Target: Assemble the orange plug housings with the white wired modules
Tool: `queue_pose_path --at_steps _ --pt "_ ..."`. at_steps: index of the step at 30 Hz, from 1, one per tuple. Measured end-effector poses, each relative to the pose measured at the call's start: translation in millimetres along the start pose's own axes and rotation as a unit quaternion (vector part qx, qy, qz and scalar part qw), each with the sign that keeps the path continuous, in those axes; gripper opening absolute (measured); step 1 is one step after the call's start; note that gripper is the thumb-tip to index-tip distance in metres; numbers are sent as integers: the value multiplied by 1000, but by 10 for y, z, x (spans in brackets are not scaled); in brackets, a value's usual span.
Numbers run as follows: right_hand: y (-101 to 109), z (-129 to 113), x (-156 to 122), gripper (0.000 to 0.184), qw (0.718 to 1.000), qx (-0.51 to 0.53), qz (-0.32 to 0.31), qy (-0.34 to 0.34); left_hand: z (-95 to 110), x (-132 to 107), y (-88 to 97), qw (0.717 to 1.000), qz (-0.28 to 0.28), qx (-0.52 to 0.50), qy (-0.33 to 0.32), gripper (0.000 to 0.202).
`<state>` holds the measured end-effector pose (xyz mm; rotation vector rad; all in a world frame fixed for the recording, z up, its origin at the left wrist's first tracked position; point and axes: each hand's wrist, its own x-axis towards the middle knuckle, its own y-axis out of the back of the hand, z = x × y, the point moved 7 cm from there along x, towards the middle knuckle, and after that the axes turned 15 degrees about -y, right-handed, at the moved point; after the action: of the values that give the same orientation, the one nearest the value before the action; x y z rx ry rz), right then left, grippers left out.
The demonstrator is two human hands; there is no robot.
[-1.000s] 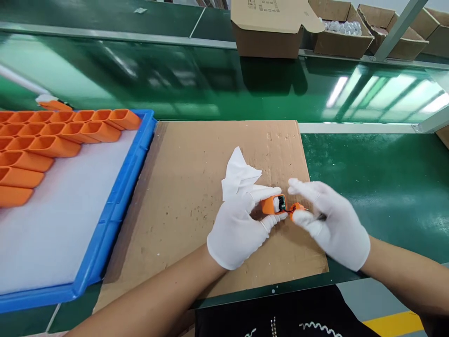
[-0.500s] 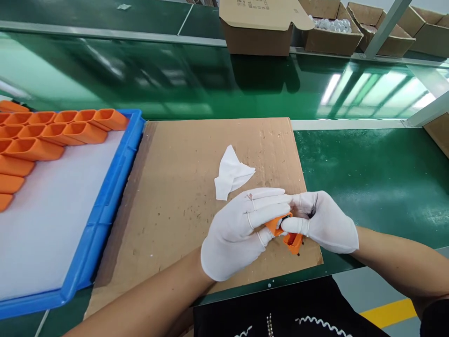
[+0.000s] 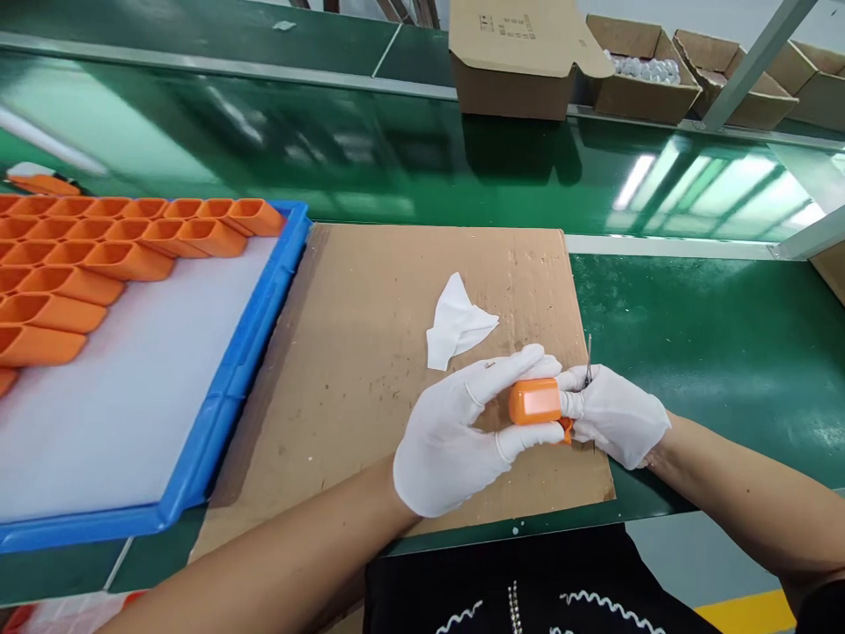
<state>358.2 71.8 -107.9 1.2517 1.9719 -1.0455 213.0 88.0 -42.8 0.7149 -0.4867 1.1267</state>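
Observation:
Both my hands wear white gloves and meet over the near right part of a cardboard sheet (image 3: 370,352). My left hand (image 3: 462,436) pinches a small orange plastic case (image 3: 534,401) between thumb and fingers, its smooth closed side up. My right hand (image 3: 613,414) is closed against the case's right end, where a second small orange piece shows under the fingers. A thin metal tool (image 3: 589,350) sticks up out of the right fist. A crumpled white wipe (image 3: 455,326) lies on the cardboard just beyond my hands.
A blue tray (image 3: 257,299) with a white liner stands at the left, with rows of orange cases (image 3: 99,255) at its far end. A green conveyor belt (image 3: 330,141) runs behind. Cardboard boxes (image 3: 521,62) sit beyond it. Green mat (image 3: 713,335) lies to the right.
The orange case has been turned from its open side, with parts inside, to its closed side up. My right hand closed in against its end, and the thin tool now points upward.

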Motion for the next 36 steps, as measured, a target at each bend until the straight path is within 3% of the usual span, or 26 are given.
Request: queue_pose_path --at_steps 4,8,14,16,18,20,23,25,27,29,33,36 --pt "-93 94 44 49 997 44 -59 -34 100 64 -69 998 -25 36 -50 70" --pt "-176 135 58 37 990 66 -107 -65 136 114 -114 992 -56 87 -70 57" --pt "-180 125 58 36 991 65 -100 -63 168 107 -116 990 -67 102 -68 47" --pt "-129 104 45 39 995 55 -67 -54 166 113 -95 988 -70 115 -69 46" --pt "-22 -5 -16 38 999 34 13 15 145 119 -70 986 -71 132 -78 44" --pt "90 -192 -177 28 980 -1 129 149 102 115 -53 983 -70 144 -93 41" --pt "68 -391 -501 13 896 -96 260 348 -18 78 -53 979 -65 168 -95 39" --pt "-19 -419 -619 18 842 -163 301 417 -108 41 -82 978 -74 176 -79 36" --pt "-66 -417 -648 18 812 -206 327 436 -164 8 -124 981 -90 159 -66 32" --pt "-39 -409 -601 17 820 -211 340 409 -186 -11 -142 985 -94 134 -55 36" --pt "41 -345 -401 24 906 -135 267 299 -168 -14 -131 982 -91 153 -68 45" --pt "35 -301 -356 32 925 -103 236 279 -129 -3 -135 964 -104 214 -115 51"
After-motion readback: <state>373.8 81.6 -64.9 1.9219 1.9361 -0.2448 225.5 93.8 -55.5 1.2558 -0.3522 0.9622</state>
